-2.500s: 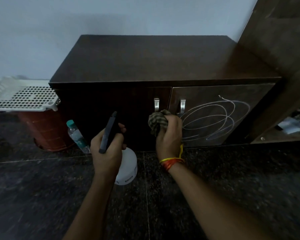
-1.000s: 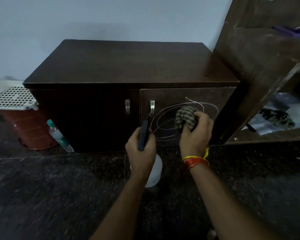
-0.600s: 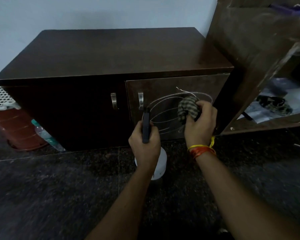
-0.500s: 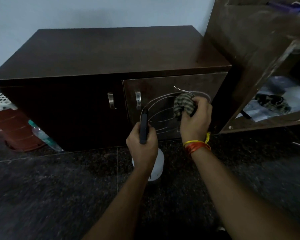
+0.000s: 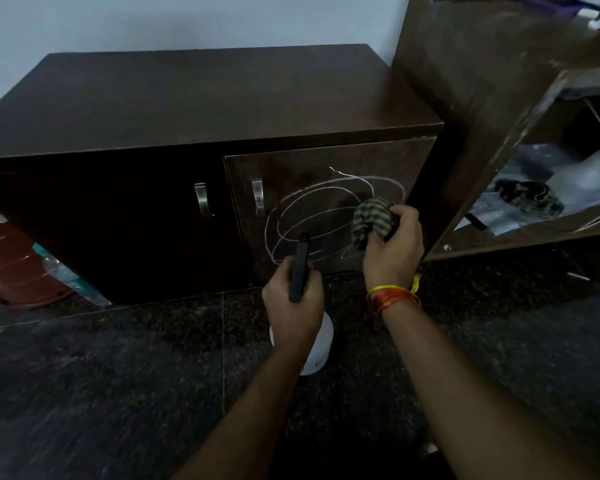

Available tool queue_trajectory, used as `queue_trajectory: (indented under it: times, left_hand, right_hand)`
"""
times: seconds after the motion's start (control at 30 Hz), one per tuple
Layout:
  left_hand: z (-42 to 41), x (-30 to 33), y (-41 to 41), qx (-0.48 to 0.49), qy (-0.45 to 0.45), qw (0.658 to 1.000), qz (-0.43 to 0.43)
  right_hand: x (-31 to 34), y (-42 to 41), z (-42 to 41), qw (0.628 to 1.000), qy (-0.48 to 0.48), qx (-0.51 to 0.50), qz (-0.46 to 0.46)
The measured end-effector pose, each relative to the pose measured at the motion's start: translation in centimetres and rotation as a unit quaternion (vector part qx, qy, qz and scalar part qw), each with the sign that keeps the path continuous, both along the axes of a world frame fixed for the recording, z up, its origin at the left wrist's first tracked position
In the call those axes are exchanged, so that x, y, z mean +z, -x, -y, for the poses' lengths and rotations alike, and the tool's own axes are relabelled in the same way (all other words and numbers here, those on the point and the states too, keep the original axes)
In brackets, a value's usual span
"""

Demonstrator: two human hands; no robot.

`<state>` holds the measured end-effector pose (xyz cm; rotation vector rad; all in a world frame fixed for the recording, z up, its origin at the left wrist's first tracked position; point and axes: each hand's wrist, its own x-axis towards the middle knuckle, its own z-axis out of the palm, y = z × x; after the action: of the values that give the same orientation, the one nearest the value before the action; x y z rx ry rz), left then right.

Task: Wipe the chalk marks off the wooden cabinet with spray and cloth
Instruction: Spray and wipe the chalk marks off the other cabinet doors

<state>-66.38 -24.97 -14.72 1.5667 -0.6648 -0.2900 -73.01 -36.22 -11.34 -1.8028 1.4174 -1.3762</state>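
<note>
Head view. My left hand [image 5: 293, 308] is wrapped round the spray bottle [image 5: 309, 344], black nozzle head aimed at the right door of the cabinet [image 5: 201, 95]. My right hand [image 5: 392, 249] holds the bunched checked cloth [image 5: 371, 218] at the right edge of the chalk marks [image 5: 321, 216]; whether cloth touches wood, I cannot tell. The white loops look whole, so I judge no wiping has started.

Risks:
- Nozzle sits low against the loops; a squeeze from here may wet only the lower curves and leave the top dry, so chalk smears rather than lifts.
- Cloth is balled tight; a small contact face could just drag powder about.
- Spray drifting right may soak cloth and fingers.

Around: two metal door handles [image 5: 257, 200] just left of the marks, likely to catch the cloth on a leftward stroke. Tall wooden shelf unit [image 5: 471, 109] close on the right, limiting elbow room. Far left on the floor, a water bottle [image 5: 66, 275] and a reddish tub [image 5: 11, 268], well apart.
</note>
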Motion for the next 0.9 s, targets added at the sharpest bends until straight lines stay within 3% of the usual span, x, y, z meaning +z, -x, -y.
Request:
queue_trajectory:
  times: [0.6,0.9]
  left_hand:
    - [-2.0,-4.3,1.8,-0.118,-0.097,0.988,0.021]
    - [-5.2,-6.8,-0.9,-0.079,-0.146,0.986,0.013]
  right_hand:
    - [-1.5,2.5,1.4,0.996,-0.048,-0.074,0.006]
    - [-2.1,1.8,0.8,0.995,-0.070,-0.069,0.014]
